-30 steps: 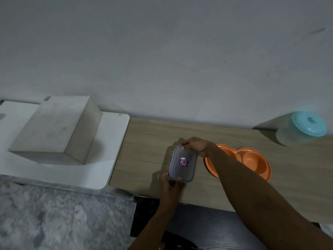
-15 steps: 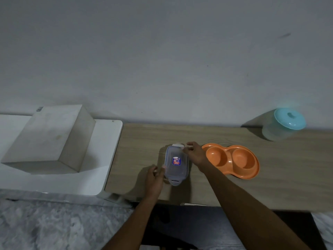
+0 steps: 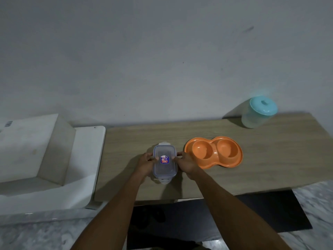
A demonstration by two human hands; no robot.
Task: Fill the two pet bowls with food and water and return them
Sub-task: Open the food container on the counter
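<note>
A clear lidded food container was clasped on the wooden surface between the left hand and right hand. An orange double pet bowl was set just beside it, rightward.

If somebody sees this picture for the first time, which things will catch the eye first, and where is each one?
The bright orange double pet bowl stands out on the wooden table, right of centre, with both cups looking empty. Just left of it, the left hand and right hand press on the sides of a clear lidded container with a blue label. At the table's far right corner, by the wall, stands a translucent jar with a turquoise lid.
</note>
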